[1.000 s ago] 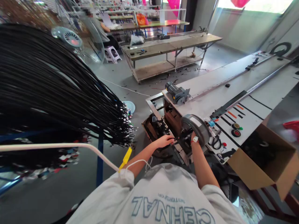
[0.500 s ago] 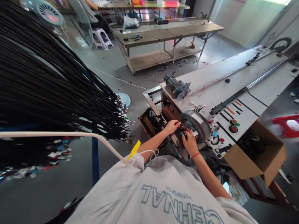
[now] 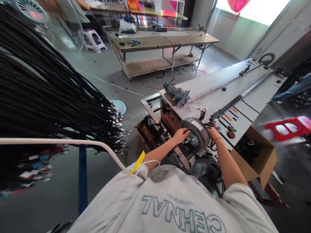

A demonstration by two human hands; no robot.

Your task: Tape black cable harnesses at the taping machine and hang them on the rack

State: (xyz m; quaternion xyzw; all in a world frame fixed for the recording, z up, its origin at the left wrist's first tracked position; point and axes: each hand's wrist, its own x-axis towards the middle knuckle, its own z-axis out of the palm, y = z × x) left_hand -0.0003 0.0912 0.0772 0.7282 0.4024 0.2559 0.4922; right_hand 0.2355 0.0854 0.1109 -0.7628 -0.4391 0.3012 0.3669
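Note:
A thick dark grey ring-shaped roll (image 3: 199, 129) with a pale label stands on edge at the near end of the white worktable (image 3: 201, 94). My left hand (image 3: 181, 135) is at its left face, fingers closed at the opening; a thin black piece shows at the fingertips. On the other side, my right hand (image 3: 213, 133) is at the roll's right edge, close to a cluster of dark cables. Its fingers are partly hidden and blurred, so what they touch is unclear. Cable ends with small connectors (image 3: 202, 111) lie just beyond the roll.
A grey motor (image 3: 175, 93) sits at the table's left corner. Black and orange strips (image 3: 226, 117) lie to the right. An open cardboard box (image 3: 266, 158) and a red stool (image 3: 288, 128) stand at right. Bundled black cables (image 3: 60, 94) hang at left.
My right hand has moved from the roll's left face around to its right side. My left hand stays at the opening. The whole view has shifted to the right.

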